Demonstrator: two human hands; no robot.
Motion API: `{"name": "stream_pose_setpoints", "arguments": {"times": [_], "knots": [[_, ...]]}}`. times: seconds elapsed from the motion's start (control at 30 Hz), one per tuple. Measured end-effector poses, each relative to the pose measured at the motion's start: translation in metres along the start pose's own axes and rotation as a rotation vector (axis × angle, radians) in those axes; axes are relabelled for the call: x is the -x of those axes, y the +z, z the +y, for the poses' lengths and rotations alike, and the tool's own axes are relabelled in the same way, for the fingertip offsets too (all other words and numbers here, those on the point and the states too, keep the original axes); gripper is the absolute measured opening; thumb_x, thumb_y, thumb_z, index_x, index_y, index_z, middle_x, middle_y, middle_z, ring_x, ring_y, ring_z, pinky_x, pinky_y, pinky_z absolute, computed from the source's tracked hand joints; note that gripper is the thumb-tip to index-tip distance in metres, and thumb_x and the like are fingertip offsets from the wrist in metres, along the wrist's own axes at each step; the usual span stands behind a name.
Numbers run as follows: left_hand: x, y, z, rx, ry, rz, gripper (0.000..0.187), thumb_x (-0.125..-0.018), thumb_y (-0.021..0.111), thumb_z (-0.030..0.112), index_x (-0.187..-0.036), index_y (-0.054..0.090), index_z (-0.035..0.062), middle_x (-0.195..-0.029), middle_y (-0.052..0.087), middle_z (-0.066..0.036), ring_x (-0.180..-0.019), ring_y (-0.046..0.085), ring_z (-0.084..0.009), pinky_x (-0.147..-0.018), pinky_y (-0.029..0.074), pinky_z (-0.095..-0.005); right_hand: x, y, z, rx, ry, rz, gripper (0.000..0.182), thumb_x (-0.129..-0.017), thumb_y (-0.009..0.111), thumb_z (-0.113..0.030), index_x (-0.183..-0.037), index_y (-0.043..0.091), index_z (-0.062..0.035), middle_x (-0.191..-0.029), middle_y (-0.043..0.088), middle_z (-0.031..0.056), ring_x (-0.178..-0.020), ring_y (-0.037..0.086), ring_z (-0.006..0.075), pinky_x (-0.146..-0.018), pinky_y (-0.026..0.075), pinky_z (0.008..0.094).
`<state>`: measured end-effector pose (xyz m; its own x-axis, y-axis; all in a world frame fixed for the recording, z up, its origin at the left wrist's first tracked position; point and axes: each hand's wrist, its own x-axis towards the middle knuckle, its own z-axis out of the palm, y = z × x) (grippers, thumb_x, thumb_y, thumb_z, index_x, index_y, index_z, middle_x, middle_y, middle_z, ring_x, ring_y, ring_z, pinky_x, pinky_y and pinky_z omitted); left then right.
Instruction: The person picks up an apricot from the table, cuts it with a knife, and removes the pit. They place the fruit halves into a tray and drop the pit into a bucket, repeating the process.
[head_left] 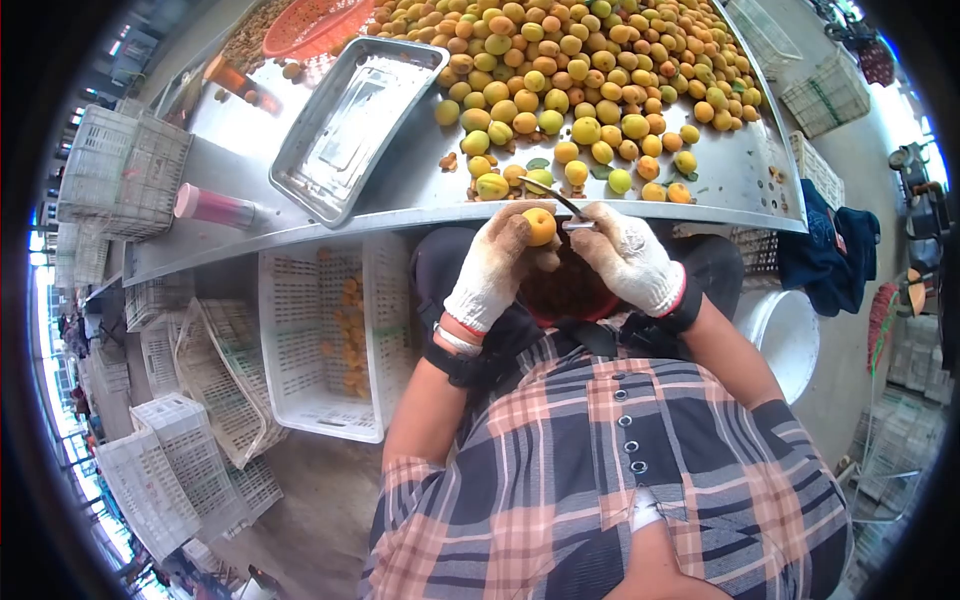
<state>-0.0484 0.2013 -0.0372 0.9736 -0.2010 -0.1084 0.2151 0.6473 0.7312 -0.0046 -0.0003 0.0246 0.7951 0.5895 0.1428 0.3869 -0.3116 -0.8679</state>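
Note:
My left hand (500, 262), in a white work glove with stained fingertips, is closed around a yellow-orange apricot (540, 226) just off the table's front edge. In my right hand (632, 257), also gloved, is a small knife (553, 192). Its thin blade points up and left over the table edge, above the apricot and apart from it. Under both hands, between my knees, sits a red basin (570, 308) with dark contents, partly hidden by the gloves. A large heap of apricots (590, 90) covers the table's far right, with several loose ones near the front edge.
On the metal table (420, 185) lie a steel tray (350, 125), an orange-red basket (310, 25) and a pink cylinder (215, 205). A white crate (385, 330) with apricot pieces stands below left. Stacked crates (125, 165) line the left; a white bucket (790, 340) is right.

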Motion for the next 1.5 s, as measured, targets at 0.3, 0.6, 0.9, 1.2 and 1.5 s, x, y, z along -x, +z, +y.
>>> {"name": "stream_pose_setpoints", "arguments": {"times": [0.3, 0.6, 0.9, 1.2, 1.5], "knots": [[0.008, -0.014, -0.005, -0.235, 0.058, 0.088, 0.060, -0.100, 0.049, 0.058, -0.123, 0.059, 0.0035, -0.102, 0.064, -0.003, -0.082, 0.061, -0.0073, -0.070, 0.053, -0.0213, -0.016, 0.022, -0.002, 0.186, 0.057, -0.125, 0.029, -0.095, 0.066, -0.029, -0.105, 0.059, -0.0023, -0.087, 0.069, 0.0189, -0.080, 0.069, 0.0375, -0.069, 0.054, 0.0405], [0.011, -0.019, 0.001, -0.322, 0.049, 0.151, 0.063, -0.100, 0.045, 0.062, -0.121, 0.061, 0.0045, -0.104, 0.064, -0.002, -0.085, 0.061, -0.0067, -0.071, 0.052, -0.0202, -0.020, 0.036, -0.001, 0.203, 0.117, -0.097, 0.028, -0.094, 0.067, -0.026, -0.105, 0.058, -0.0028, -0.083, 0.068, 0.0196, -0.077, 0.069, 0.0388, -0.067, 0.054, 0.0425], [0.011, -0.032, -0.006, -0.295, 0.080, 0.189, 0.057, -0.102, 0.045, 0.058, -0.120, 0.062, 0.0068, -0.100, 0.064, 0.000, -0.086, 0.059, -0.0054, -0.070, 0.049, -0.0198, -0.025, 0.055, 0.010, 0.231, 0.043, -0.077, 0.030, -0.093, 0.069, -0.026, -0.104, 0.056, -0.0010, -0.078, 0.068, 0.0213, -0.072, 0.069, 0.0386, -0.062, 0.055, 0.0421], [0.009, -0.049, -0.021, -0.341, 0.061, 0.274, 0.060, -0.101, 0.044, 0.062, -0.120, 0.061, 0.0072, -0.102, 0.065, -0.001, -0.084, 0.062, -0.0056, -0.067, 0.052, -0.0181, -0.035, 0.074, 0.019, 0.271, 0.181, -0.140, 0.032, -0.095, 0.066, -0.028, -0.105, 0.054, -0.0002, -0.071, 0.066, 0.0212, -0.068, 0.069, 0.0393, -0.059, 0.055, 0.0434], [0.010, -0.049, -0.017, -0.264, 0.090, 0.293, 0.044, -0.105, 0.047, 0.047, -0.111, 0.061, 0.0057, -0.094, 0.063, 0.000, -0.084, 0.058, -0.0074, -0.073, 0.050, -0.0225, -0.043, 0.085, 0.017, 0.087, 0.326, -0.168, 0.033, -0.099, 0.059, -0.030, -0.105, 0.053, 0.0013, -0.085, 0.069, 0.0232, -0.082, 0.070, 0.0396, -0.069, 0.055, 0.0423]]}}
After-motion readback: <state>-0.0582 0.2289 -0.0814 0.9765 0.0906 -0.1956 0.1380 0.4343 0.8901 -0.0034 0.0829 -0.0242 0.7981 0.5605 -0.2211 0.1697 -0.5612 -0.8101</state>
